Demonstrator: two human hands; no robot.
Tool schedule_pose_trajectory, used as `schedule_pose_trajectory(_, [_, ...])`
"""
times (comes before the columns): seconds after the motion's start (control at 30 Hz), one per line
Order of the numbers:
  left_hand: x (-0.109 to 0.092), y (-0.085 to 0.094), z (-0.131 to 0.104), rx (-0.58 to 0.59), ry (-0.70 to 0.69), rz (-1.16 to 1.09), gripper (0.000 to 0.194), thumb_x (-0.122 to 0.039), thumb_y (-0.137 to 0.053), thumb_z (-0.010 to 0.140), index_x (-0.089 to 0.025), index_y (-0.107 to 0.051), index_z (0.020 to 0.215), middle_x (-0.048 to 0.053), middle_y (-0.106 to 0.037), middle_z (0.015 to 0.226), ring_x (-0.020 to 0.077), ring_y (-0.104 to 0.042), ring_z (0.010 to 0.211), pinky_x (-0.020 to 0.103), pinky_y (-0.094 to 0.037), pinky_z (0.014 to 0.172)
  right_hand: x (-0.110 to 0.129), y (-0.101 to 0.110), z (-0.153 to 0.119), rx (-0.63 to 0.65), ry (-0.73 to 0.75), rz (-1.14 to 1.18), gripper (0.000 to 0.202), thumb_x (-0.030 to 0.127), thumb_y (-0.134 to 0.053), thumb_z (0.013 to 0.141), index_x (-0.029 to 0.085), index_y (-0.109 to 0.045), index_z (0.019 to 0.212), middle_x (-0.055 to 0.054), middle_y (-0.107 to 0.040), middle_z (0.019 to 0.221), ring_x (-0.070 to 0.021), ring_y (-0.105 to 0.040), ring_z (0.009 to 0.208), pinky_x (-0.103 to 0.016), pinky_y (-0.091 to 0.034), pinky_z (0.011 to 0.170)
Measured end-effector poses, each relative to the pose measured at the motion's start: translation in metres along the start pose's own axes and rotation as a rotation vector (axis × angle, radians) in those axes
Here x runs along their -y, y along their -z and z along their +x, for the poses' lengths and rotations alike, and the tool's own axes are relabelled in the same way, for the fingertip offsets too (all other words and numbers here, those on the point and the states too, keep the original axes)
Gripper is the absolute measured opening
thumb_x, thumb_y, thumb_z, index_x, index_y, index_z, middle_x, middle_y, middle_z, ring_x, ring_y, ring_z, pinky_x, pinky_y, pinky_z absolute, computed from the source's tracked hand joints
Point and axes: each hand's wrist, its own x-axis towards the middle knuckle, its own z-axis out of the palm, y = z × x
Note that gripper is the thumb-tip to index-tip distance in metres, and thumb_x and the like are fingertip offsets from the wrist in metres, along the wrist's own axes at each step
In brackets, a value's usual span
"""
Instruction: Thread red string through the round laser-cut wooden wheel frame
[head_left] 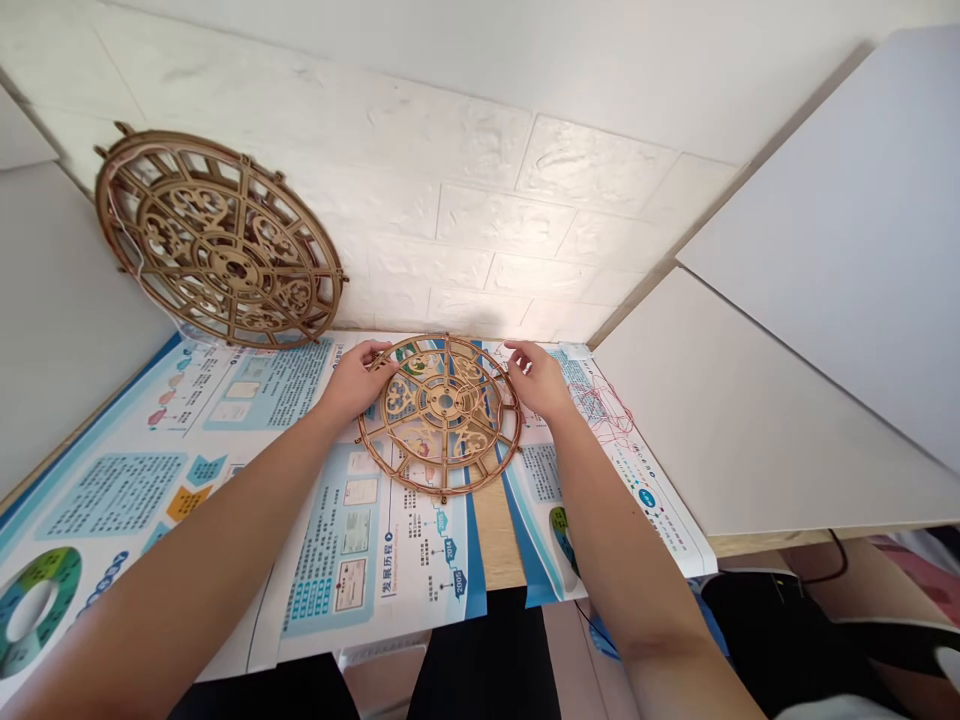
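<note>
A round lattice wheel (445,375), brown like cut wood, with spokes and scroll cut-outs, lies over the printed sheets in front of me. Thin wire runs along its rim and across its right half. At the upper left rim, my left hand (360,382) grips the wheel, thumb on top and fingers partly hidden. Beside the upper right rim is my right hand (540,380), its fingers curled in a loose pinch. Thin red wire shows near those fingertips, but I cannot make out what is between them.
A larger stacked wheel (236,268) with a pale cable leans against the white brick-pattern wall (495,220) at the back left. Tangled red wire (611,410) lies right of my right hand. Printed sheets (300,520) cover the wooden table (495,530). White panels (750,420) border the right side.
</note>
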Motion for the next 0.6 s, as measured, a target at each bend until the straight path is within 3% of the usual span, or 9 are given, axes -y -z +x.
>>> schedule_pose_trajectory(0.17, [0.0005,0.0002,0.0010,0.008,-0.012,-0.027,0.051,-0.046,-0.079,0.074,-0.019,-0.068,0.115,0.011,-0.072,0.117,0.0296,-0.068,0.107,0.040,-0.055,0.090,-0.0062,0.0035,0.0029,-0.089,-0.213,-0.066,0.032,0.017,-0.049,0.084,0.016,-0.069,0.109,-0.009,-0.072,0.095,-0.0237,-0.064,0.085,-0.038,-0.050,0.083])
schedule_pose_trajectory(0.43, [-0.0049,-0.0016,-0.0024,0.058,0.124,-0.140,0.060,-0.050,-0.081,0.068,-0.022,-0.065,0.119,0.011,-0.069,0.119,0.0284,-0.070,0.089,0.036,-0.058,0.063,-0.0007,0.0075,0.0013,-0.019,-0.376,-0.086,0.028,0.015,-0.055,0.087,0.019,-0.067,0.112,-0.006,-0.076,0.096,-0.0230,-0.068,0.090,-0.034,-0.048,0.083])
schedule_pose_trajectory(0.6, [-0.0040,0.0001,-0.0024,0.080,0.083,-0.143,0.060,-0.052,-0.084,0.067,-0.021,-0.068,0.116,0.010,-0.070,0.117,0.0276,-0.070,0.093,0.033,-0.058,0.066,-0.0035,0.0031,0.0017,0.021,-0.420,-0.047,0.025,0.020,-0.059,0.089,0.019,-0.067,0.112,-0.004,-0.076,0.094,-0.0212,-0.068,0.088,-0.031,-0.048,0.078])
